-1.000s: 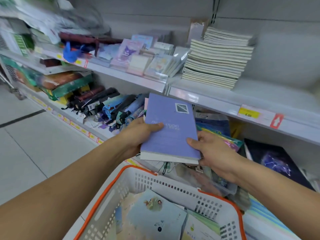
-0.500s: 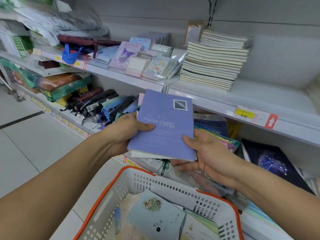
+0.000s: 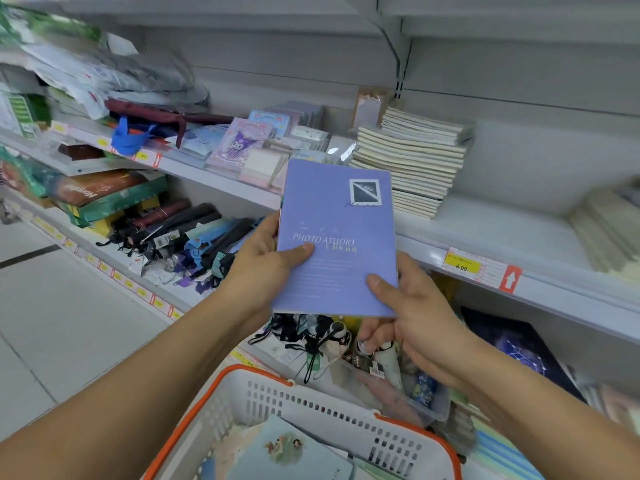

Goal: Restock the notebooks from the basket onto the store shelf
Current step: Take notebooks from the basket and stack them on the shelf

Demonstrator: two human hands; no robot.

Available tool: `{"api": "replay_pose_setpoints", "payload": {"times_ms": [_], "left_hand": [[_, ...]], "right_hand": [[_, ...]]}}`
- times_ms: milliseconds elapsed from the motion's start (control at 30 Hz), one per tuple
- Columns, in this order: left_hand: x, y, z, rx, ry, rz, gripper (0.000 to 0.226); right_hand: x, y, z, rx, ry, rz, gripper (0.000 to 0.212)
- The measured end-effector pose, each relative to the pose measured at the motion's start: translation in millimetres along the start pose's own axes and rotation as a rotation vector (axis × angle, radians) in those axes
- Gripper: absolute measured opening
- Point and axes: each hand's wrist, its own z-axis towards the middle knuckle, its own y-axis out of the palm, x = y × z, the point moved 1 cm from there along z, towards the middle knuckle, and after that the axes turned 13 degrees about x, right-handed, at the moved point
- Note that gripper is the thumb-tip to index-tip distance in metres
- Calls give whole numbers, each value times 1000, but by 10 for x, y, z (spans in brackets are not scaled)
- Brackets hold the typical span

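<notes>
A purple notebook (image 3: 337,233) with "PHOTO ATUDIO" on its cover is held up in front of the shelf, tilted toward me. My left hand (image 3: 261,263) grips its left edge, thumb on the cover. My right hand (image 3: 412,306) grips its lower right corner, thumb on top and fingers underneath. Below sits the white basket with an orange rim (image 3: 332,414), holding more notebooks (image 3: 287,452) with pale illustrated covers. A tall stack of cream notebooks (image 3: 415,157) stands on the grey store shelf (image 3: 491,233) behind the purple one.
Small character notepads (image 3: 239,143) fill the shelf left of the stack. Folded umbrellas (image 3: 180,233) lie on the lower shelf at left. A yellow price tag (image 3: 461,265) and red arrow mark the shelf edge. Another pale stack (image 3: 609,230) sits far right. Dark starry folders (image 3: 519,348) lie below.
Both hands have raised the purple notebook higher and tipped it more upright, closer to the shelf with the cream stack. The view has shifted nearer to the shelf.
</notes>
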Motion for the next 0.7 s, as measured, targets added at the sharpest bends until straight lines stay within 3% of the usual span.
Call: {"api": "replay_pose_setpoints", "payload": {"times_ms": [67,133,233,400,600,700], "left_hand": [[174,161,131,-47,-34,-83,31],[322,303,282,-118,-87,-169,38],[371,367,465,-55,-77,-147,40],[207,399,561,-43,-126,-132,35],[139,413,568,-49,-119,-78,27],[145,319,635,-28,-118,-79,27]], "right_hand": [[-210,-70,91,89,-91,56,28],[-515,-172,256,174,-109,166,24],[-1055,-417,676,305,-60,373,11],[-1711,-783,1584,429,15,497,25],[-1907,-879,2220,495,55,171,27],[-1877,-905,2265,542,-11,-294,20]]}}
